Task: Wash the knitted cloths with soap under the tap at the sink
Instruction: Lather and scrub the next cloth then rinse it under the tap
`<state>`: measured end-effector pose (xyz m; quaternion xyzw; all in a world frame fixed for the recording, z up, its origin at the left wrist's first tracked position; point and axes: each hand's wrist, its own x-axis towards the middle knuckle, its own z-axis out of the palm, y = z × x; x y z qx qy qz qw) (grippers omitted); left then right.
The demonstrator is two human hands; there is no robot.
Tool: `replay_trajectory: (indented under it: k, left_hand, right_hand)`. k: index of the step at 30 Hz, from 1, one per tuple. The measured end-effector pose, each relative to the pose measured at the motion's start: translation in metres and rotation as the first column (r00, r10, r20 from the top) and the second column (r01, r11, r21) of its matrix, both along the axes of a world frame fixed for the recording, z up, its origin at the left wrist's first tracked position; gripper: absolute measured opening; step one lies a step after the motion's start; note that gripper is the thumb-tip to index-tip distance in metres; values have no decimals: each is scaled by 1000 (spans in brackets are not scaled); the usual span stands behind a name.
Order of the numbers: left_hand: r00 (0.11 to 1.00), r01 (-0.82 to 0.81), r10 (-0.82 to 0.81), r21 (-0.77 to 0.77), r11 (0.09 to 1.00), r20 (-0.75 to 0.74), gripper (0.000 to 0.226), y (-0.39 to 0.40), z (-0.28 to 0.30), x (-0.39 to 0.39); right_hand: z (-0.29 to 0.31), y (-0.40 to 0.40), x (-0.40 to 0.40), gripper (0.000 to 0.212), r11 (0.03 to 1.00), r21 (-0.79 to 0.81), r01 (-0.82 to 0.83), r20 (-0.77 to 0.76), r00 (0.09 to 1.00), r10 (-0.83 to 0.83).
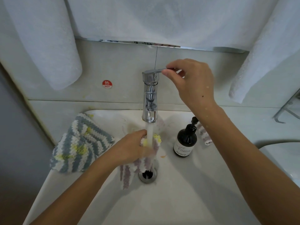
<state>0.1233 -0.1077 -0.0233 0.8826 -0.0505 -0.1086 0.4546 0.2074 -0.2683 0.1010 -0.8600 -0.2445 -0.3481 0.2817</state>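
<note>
Step in hand was wetting/rinsing the first cloth – water ran from the tap [150, 98] straight onto the purple-striped cloth [146, 161], which sat in the basin at the drain [147, 174], w/ its lower end trailing toward the front of the sink [186, 192]. The left hand [129, 146] gripped that cloth, fingers curled round its bunched top right under the stream. The right hand [191, 82] was up at the tap lever [154, 71], thumb and forefinger pinching the lever's tip – whether it was raising or lowering the flow, can't tell. The blue-striped cloth [78, 143] lay draped over the sink's left rim, apparently dry and unwashed. The soap bottle [185, 140] stood on the right side of the basin, just beside the right forearm, w/ another bit of purple knit [204, 135] behind it near the right rim. No lather visible on the cloth, so soaping probably wasn't done yet. Next move prob. calls for the right hand to let go of the lever and press the pump on the bottle, cloth held close under the nozzle, then both hands to rub it.
</note>
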Motion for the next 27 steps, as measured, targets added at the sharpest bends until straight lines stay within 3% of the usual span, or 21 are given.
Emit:
replay_trajectory:
  k: [3, 7, 17, 20, 22, 27]
  left_hand:
    - [995, 83, -84, -19, 996, -62, 16, -1, 0, -2]
    - [973, 169, -159, 44, 985, -164, 38, 0, 2, -4]
    - [944, 262, -217, 168, 950, -248, 44, 24, 9, -6]
    - [931, 278, -234, 129, 952, -280, 36, 29, 10, -7]
    - [934, 286, -247, 126, 950, -257, 43, 27, 10, -9]
    - [971, 126, -131, -40, 991, -202, 33, 10, 4, -6]
  right_hand:
    - [-2, -1, -1, 28, 1000, -1, 7, -20, 1000, -7]
    - [-7, -1, -3, 23, 1000, 7, -20, 29, 999, 20]
    - [-18, -5, -11, 29, 991, -56, -124, -6, 992, 123]
    - [-24, -5, -14, 35, 987, -73, -143, -29, 990, 141]
    - [-30, -5, -17, 40, 986, -68, -153, -46, 988, 150]
    - [-53, -8, -24, 47, 987, -18, -158, -30, 987, 157]
